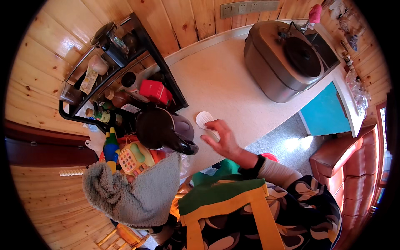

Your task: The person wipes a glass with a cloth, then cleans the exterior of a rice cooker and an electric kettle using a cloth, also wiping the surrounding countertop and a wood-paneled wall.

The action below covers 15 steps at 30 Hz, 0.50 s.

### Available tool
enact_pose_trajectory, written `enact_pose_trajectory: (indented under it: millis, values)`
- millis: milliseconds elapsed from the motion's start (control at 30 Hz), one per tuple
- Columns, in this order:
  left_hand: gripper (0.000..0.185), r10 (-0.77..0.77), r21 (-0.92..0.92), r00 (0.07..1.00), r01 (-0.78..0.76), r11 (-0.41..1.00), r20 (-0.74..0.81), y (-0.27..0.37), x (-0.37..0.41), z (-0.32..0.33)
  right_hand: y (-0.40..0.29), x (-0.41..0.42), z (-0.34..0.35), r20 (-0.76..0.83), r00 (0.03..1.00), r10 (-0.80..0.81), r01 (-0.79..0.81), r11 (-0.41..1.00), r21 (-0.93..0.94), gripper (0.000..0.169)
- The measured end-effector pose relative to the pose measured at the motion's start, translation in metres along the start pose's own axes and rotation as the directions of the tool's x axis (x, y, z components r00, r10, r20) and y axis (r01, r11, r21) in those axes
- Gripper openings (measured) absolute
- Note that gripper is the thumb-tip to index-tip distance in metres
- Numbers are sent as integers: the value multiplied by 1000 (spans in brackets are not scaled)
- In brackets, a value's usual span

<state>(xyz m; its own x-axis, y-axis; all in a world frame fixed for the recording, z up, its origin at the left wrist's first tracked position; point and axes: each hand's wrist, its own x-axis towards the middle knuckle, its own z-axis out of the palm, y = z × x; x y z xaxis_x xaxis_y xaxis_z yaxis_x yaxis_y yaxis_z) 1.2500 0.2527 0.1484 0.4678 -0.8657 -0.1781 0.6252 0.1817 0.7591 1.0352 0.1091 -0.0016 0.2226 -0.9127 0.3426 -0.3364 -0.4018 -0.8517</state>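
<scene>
My right hand (223, 140) reaches over the counter with thumb and index finger apart. Its index fingertip is at the edge of a white round ribbed disc (204, 119); whether they touch cannot be told. Left of it stands a dark electric kettle (156, 128), its handle towards me. A fluffy grey towel (153, 193) hangs bunched at my left hand (129, 178), of which only a little skin shows between the folds. Beside the towel lie a toy telephone (132, 157) with a green handset and a blue, green and yellow toy (111, 150).
A black rack (165, 72) at the left holds bottles, jars and a red box (155, 91). A large metal appliance (278, 59) with a dark round lid stands on the pale counter (215, 78). Wall sockets (248, 7), a blue cabinet door (326, 111) and a brown leather sofa (353, 159) surround it.
</scene>
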Motion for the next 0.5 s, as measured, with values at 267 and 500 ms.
enact_pose_trajectory:
  millis: [267,500]
  values:
    - [59,-81,37,996,82,996,-34,-11,5,27,76,-41,-2,267,931,250,-66,832,-550,38]
    - [59,-164,64,985,167,984,-44,-26,13,59,86,-5,-35,182,950,253,-237,966,-106,23]
